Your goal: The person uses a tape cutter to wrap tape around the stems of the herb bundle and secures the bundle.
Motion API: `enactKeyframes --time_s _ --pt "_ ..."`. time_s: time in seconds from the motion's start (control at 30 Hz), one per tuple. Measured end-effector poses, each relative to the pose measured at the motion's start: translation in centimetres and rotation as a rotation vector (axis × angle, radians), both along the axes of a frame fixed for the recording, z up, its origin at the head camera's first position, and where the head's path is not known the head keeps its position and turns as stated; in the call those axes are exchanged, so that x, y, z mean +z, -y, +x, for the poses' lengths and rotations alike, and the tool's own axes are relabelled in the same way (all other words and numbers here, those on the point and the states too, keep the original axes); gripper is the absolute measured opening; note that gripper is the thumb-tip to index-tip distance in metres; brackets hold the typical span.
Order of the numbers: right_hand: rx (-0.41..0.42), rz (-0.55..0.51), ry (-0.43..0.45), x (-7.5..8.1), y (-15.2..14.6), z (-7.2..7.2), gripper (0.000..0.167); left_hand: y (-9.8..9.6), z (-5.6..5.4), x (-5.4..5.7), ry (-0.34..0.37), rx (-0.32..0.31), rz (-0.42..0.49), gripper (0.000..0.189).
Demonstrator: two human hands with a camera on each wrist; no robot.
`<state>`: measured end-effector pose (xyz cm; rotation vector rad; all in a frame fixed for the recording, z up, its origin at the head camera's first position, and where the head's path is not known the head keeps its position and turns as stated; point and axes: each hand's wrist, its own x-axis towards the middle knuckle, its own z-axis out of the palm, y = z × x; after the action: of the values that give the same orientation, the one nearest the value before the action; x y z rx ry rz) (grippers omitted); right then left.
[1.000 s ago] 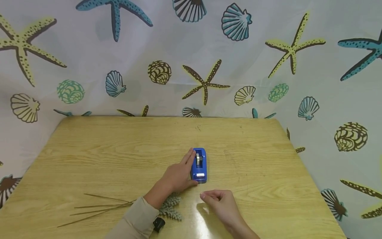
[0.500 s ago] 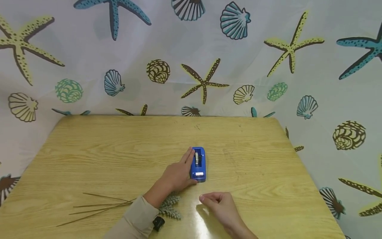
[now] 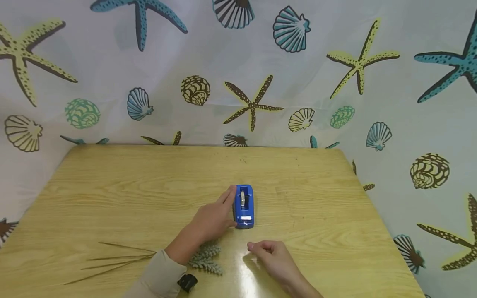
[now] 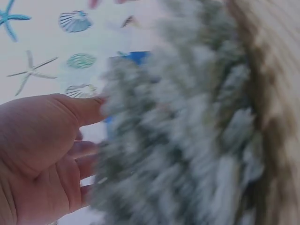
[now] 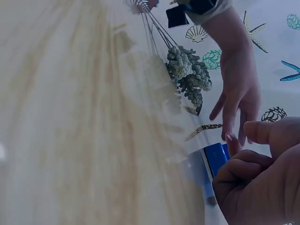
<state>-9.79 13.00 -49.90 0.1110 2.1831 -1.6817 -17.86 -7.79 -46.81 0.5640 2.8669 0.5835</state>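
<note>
A blue tape dispenser [image 3: 241,214] with a small roll of tape [image 3: 242,198] stands mid-table. My left hand [image 3: 210,219] lies along its left side, fingers extended forward and thumb near its front end. In front of the dispenser, my right hand [image 3: 275,260] pinches thumb against index finger. A faint glint at those fingertips in the right wrist view looks like a thin strip of clear tape, barely visible. Beside the left forearm lies a frosted grey-green artificial sprig [image 3: 208,258], its stems [image 3: 123,258] fanned to the left. It looms blurred in the left wrist view.
The wood-grain table [image 3: 320,198] backs onto a white curtain [image 3: 164,54] printed with shells and starfish. A black device [image 3: 187,283] sits at the left wrist, close to the sprig.
My left hand and the dispenser appear slightly further left, along with the whole view. The left fingers sit slightly further off the dispenser's top edge. The right hand keeps its pinch.
</note>
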Motion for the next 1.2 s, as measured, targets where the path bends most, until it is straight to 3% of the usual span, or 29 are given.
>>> enactKeyframes --time_s 0.23,0.4,0.53,0.63,0.8,0.93,1.2 --pt "-0.001 0.01 0.013 -0.2 0.2 -0.1 0.034 2.9 2.6 2.2 0.017 0.013 0.051 0.041" --pt "0.003 0.047 -0.016 -0.1 0.1 -0.3 0.031 5.7 4.6 3.6 0.023 0.027 0.082 0.032" --pt "0.006 0.056 -0.033 0.1 0.0 -0.5 0.03 9.0 6.3 4.1 -0.033 0.029 0.048 0.027" --pt "0.008 0.053 -0.025 0.2 -0.1 -0.5 0.029 11.4 7.4 3.6 -0.073 0.025 -0.008 0.023" --pt "0.021 0.054 -0.004 0.3 -0.2 -0.6 0.031 14.4 8.7 1.9 -0.025 0.041 -0.076 0.021" --pt "0.022 0.045 -0.009 0.2 -0.3 -0.6 0.031 16.2 9.1 0.6 -0.012 0.035 -0.102 0.023" --pt "0.01 0.025 -0.032 0.1 -0.3 -0.7 0.028 18.5 9.5 -1.2 -0.115 -0.006 -0.116 0.024"
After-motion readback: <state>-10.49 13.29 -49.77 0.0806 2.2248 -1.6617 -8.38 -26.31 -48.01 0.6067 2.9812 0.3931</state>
